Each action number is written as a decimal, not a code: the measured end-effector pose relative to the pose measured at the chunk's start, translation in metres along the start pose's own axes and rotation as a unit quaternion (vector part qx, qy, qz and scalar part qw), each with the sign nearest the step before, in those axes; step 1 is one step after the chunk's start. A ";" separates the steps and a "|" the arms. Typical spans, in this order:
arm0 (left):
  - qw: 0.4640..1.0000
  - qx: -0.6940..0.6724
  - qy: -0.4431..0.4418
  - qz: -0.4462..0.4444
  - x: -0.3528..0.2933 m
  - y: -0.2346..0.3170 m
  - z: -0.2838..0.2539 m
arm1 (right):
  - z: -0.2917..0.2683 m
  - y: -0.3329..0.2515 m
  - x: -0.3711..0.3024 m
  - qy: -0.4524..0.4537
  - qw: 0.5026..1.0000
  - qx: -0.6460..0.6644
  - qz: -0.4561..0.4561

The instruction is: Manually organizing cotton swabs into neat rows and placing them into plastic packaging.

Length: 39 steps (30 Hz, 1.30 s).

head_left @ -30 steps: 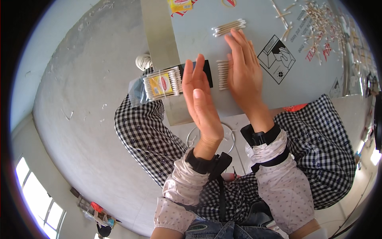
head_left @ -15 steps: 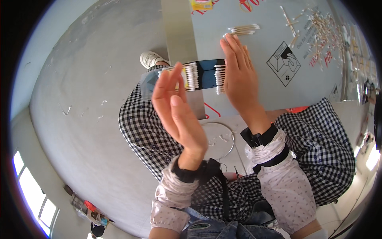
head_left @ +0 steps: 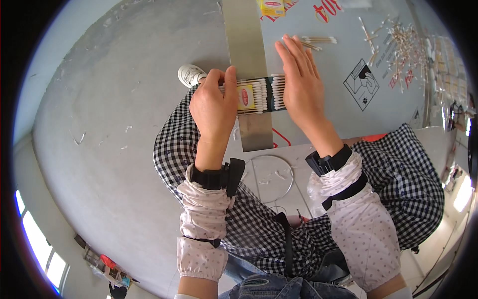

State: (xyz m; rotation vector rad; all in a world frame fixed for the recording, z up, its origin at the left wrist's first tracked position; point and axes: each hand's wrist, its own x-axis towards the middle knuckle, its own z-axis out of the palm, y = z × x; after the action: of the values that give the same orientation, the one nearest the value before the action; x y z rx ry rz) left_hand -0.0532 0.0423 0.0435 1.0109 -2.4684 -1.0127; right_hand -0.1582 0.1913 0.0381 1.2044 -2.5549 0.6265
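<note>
A row of white-tipped cotton swabs [head_left: 261, 94] with a yellow label card [head_left: 245, 97] lies at the left edge of the table, in what looks like a clear packet. My left hand [head_left: 214, 107] is closed on the packet's left end, its fingers curled and its thumb up alongside; that end is hidden under the hand. A second row of swabs [head_left: 278, 92] sits just to the right, across a narrow dark strip [head_left: 270, 93]. Flat over that row's right part rests my right hand [head_left: 304, 89], fingers stretched out and holding nothing I can see.
Beyond my right fingertips are several loose swabs [head_left: 321, 40]. A scattered swab pile [head_left: 406, 50] covers the far right, beside clear packets [head_left: 448, 62]. At the far edge is a yellow packet [head_left: 272, 7]. A tan band [head_left: 246, 40] runs along the table's left side.
My left hand has gone from open above the packet to closed on its left end. The gap between the two swab rows is narrower. The right hand stays flat, and the whole view has shifted slightly.
</note>
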 end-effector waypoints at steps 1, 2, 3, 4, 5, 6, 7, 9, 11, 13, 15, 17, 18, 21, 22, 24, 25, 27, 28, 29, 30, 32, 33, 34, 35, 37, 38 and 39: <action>0.999 -0.007 -0.028 -0.033 0.001 0.002 -0.002 | 0.001 0.002 0.000 0.008 0.999 0.039 0.006; 0.999 -0.010 -0.028 -0.034 0.001 0.001 0.000 | 0.002 0.005 -0.001 0.016 0.997 0.076 0.013; 0.999 0.012 0.020 0.045 0.003 0.000 -0.001 | 0.001 0.004 0.001 0.016 0.997 0.077 0.011; 0.989 0.034 0.068 0.124 0.004 0.000 -0.002 | 0.000 0.002 0.002 0.017 0.996 0.090 0.013; 0.989 0.033 0.069 0.124 0.003 0.001 -0.004 | -0.002 0.001 0.003 0.018 0.994 0.103 0.016; 0.980 0.030 0.071 0.181 0.001 0.008 -0.007 | -0.002 0.001 0.003 0.017 0.995 0.101 0.014; 0.968 0.027 0.073 0.238 -0.001 0.013 -0.007 | -0.002 0.001 0.002 0.008 0.996 0.083 0.014; 0.962 0.018 0.038 0.270 -0.004 0.014 -0.003 | -0.004 0.000 0.001 -0.003 0.998 0.065 0.013; 0.953 0.011 0.003 0.301 -0.011 0.017 -0.002 | -0.006 -0.001 -0.001 -0.010 0.998 0.062 0.018; 0.946 0.024 -0.059 0.317 -0.018 0.028 -0.005 | -0.007 0.002 -0.004 -0.008 0.998 0.064 0.022; 0.945 0.026 -0.070 0.317 -0.021 0.028 -0.002 | -0.007 0.003 -0.004 -0.008 0.997 0.066 0.028; 0.948 0.030 -0.082 0.305 -0.022 0.028 -0.003 | -0.008 0.002 -0.003 0.011 0.995 0.088 0.044; 0.948 0.029 -0.082 0.305 -0.022 0.028 -0.003 | -0.007 0.002 -0.003 0.011 0.995 0.087 0.045; 0.948 0.026 -0.099 0.302 -0.021 0.029 -0.005 | -0.003 0.000 -0.003 0.006 0.998 0.027 0.050; 0.949 0.027 -0.096 0.298 -0.021 0.030 -0.006 | -0.002 -0.001 -0.003 0.001 0.999 0.002 0.051; 0.951 0.028 -0.094 0.295 -0.021 0.029 -0.006 | -0.002 -0.002 -0.002 -0.004 0.998 -0.023 0.052; 0.951 0.029 -0.091 0.295 -0.020 0.028 -0.006 | -0.001 -0.002 0.000 -0.005 0.998 -0.020 0.053; 0.951 0.030 -0.089 0.295 -0.019 0.027 -0.005 | -0.001 -0.001 0.001 -0.006 0.998 -0.018 0.054; 0.950 0.034 -0.087 0.298 -0.019 0.027 -0.004 | -0.001 0.000 0.001 -0.006 0.998 -0.020 0.054; 0.949 0.038 -0.085 0.300 -0.019 0.026 -0.003 | -0.001 0.000 0.000 -0.006 0.998 -0.021 0.054; 0.949 0.038 -0.085 0.300 -0.019 0.026 -0.002 | -0.001 0.000 0.000 -0.006 0.998 -0.021 0.054; 0.951 0.043 -0.086 0.296 -0.019 0.026 -0.002 | 0.000 0.000 0.000 -0.010 0.998 -0.020 0.057; 0.951 0.044 -0.086 0.295 -0.019 0.026 -0.003 | 0.000 -0.001 0.000 -0.010 0.998 -0.019 0.058; 0.952 0.040 -0.080 0.293 -0.018 0.027 -0.004 | 0.001 -0.002 0.000 -0.010 0.998 -0.018 0.058; 0.953 0.037 -0.074 0.292 -0.018 0.027 -0.006 | 0.001 -0.003 0.001 -0.010 0.998 -0.016 0.059; 0.956 0.019 -0.040 0.289 -0.019 0.029 -0.012 | 0.000 -0.003 0.001 -0.008 0.998 -0.011 0.059; 0.958 0.001 -0.005 0.287 -0.021 0.030 -0.016 | 0.000 -0.003 0.001 -0.005 0.998 -0.007 0.058; 0.958 -0.003 -0.005 0.287 -0.029 0.036 -0.020 | -0.003 0.001 0.001 -0.006 0.998 -0.011 0.058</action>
State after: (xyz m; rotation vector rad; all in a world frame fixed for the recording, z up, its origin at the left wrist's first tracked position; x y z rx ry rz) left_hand -0.0402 0.0709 0.0833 0.2408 -2.5245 -0.8223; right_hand -0.1596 0.1932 0.0405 1.0625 -2.6488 0.6159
